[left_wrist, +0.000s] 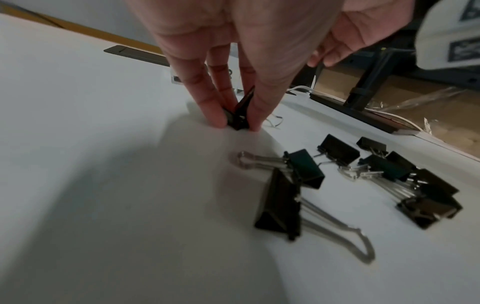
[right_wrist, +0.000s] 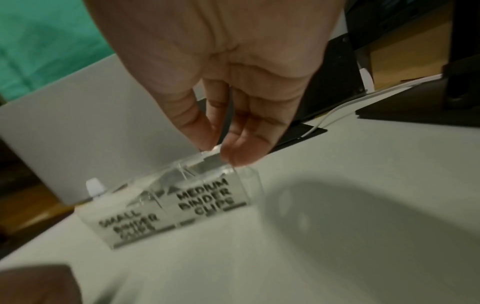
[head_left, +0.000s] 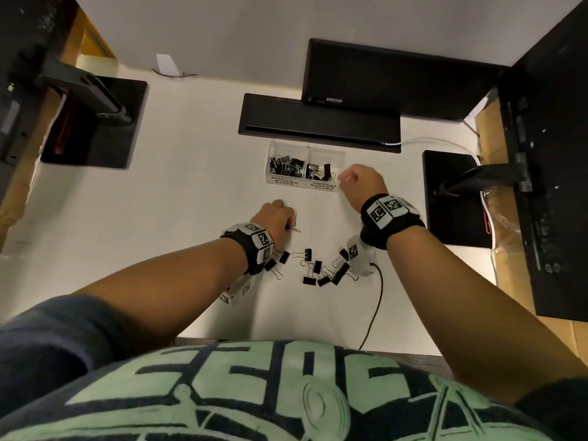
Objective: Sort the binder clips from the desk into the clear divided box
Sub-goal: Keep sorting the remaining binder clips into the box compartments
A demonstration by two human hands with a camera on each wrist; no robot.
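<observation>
Loose clips (head_left: 321,268) on white desk (head_left: 191,198) (monitors (head_left: 397,81) behind).

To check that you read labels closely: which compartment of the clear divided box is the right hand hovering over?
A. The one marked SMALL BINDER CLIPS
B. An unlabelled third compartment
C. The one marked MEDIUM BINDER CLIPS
C: in the right wrist view the right hand hangs directly above the half of the clear divided box labelled MEDIUM BINDER CLIPS; the head view agrees.

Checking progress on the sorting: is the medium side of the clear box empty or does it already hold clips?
Not empty. The clear box's medium side holds several black clips, as the head view shows.
</observation>
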